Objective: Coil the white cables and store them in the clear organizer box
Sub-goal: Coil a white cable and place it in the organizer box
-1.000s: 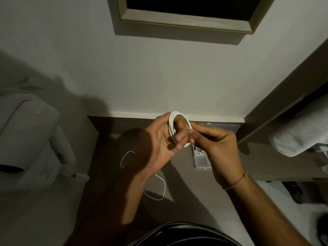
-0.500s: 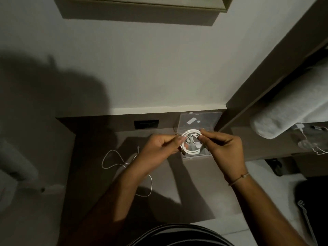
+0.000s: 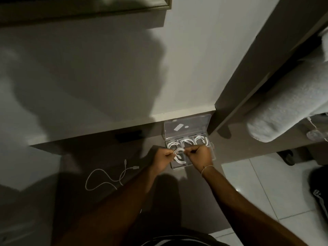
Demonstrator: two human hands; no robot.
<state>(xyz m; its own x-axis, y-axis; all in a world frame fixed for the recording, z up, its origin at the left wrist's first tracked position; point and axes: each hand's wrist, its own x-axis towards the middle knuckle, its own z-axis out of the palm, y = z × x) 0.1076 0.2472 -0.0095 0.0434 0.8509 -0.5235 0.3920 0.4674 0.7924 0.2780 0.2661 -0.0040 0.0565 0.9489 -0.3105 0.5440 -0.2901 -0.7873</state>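
A coiled white cable [image 3: 179, 155] hangs between my two hands, right over the front left compartment of the clear organizer box [image 3: 179, 166]. My left hand [image 3: 162, 159] pinches the coil's left side, and my right hand [image 3: 199, 155] pinches its right side. The box's lid [image 3: 188, 126] stands open against the wall. Three more coiled cables [image 3: 186, 141] lie in the back row of compartments. A loose white cable [image 3: 108, 178] lies uncoiled on the dark table [image 3: 92, 157], to the left of my left forearm.
A dark wooden panel [image 3: 248, 77] rises right of the box. A rolled grey towel [image 3: 287, 107] lies on a shelf at the right, with more white cabling beside it. White floor tiles [image 3: 257, 189] show past the table's right edge.
Both hands have lowered the coil from chest height down onto the box's front left compartment. The camera has tilted down and closer to the table.
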